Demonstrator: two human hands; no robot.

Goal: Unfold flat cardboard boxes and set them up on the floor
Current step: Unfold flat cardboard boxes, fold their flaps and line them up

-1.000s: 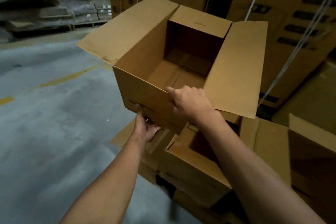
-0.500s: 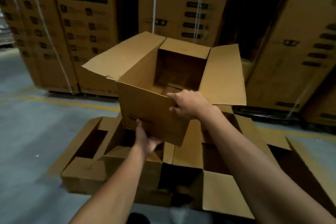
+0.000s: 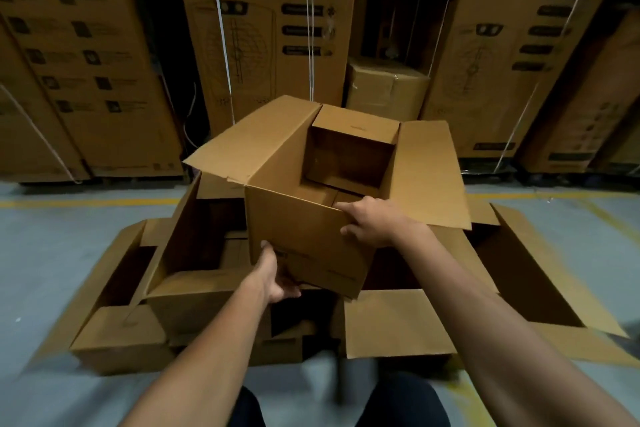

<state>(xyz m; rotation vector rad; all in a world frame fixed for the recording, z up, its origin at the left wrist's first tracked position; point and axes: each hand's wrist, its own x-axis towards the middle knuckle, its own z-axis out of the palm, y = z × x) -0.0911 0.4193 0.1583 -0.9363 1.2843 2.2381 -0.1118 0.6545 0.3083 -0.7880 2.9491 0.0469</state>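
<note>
Both hands carry an opened box [image 3: 304,239] above the cluster of boxes already on the floor [image 3: 45,253]: the left hand [image 3: 277,279] cups its lower near corner from beneath, fingers curled under the bottom edge, while the right hand [image 3: 372,222] grips the top rim of the near wall, thumb outside and fingers hooked inside. The box is fully squared up, its four top flaps spread outward, so unfolding looks finished and the step in hand is placement. Just behind the box stand tall printed cartons [image 3: 263,28]. Next, it likely needs lowering onto a free patch of floor beside the set-up boxes [image 3: 194,288], kept level so its bottom flaps stay closed.
</note>
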